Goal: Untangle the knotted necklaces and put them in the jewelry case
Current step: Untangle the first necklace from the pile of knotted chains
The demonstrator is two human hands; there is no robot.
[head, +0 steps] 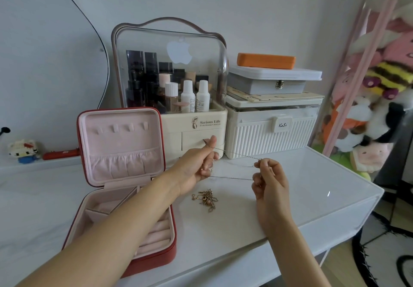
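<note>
Head view: left hand (196, 163) and right hand (268, 175) each pinch a thin silver chain (232, 177), stretched taut between them above the white table (312, 186). Gold necklace tangle (206, 198) at 6 o'clock below chain; open red jewelry case (120, 186) at 9 o'clock.

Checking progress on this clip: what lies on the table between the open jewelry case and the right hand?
In the head view, a gold tangle of chains lies on the table between the jewelry case and the right hand.
</note>
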